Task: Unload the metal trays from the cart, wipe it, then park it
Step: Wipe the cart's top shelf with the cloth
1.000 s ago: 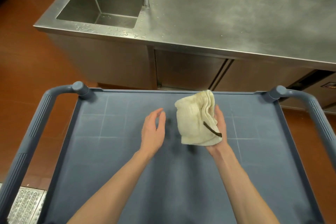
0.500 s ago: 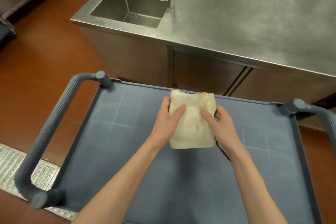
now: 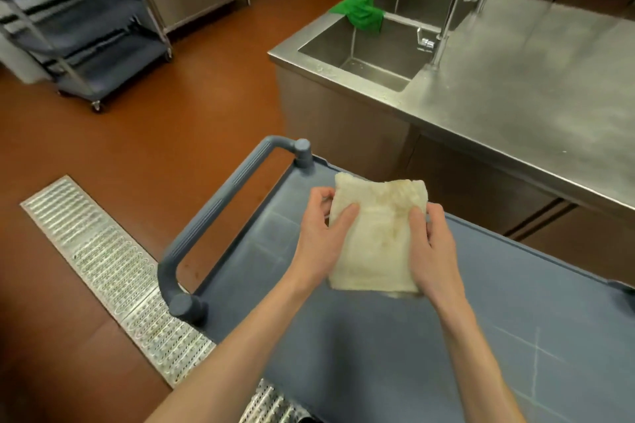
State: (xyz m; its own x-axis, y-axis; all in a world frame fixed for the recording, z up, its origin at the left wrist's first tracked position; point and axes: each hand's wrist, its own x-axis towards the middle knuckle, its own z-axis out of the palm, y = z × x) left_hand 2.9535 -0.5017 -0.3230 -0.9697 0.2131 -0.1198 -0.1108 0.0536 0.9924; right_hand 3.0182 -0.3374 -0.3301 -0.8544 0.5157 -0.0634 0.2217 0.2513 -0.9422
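Above the cart [image 3: 395, 354] top, a folded cream cloth [image 3: 376, 237] is now held by both hands; a second ago only the right hand [image 3: 434, 257] carried it. No metal trays are seen on the cart, so unloading is judged done and wiping about to begin. The left hand [image 3: 318, 244] pinches the cloth's left edge, thumb on top; the right hand's fingers are curled round the right edge. Both forearms are extended forward.

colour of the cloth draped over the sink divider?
Bright green cloth, hanging over the sink divider; head view.
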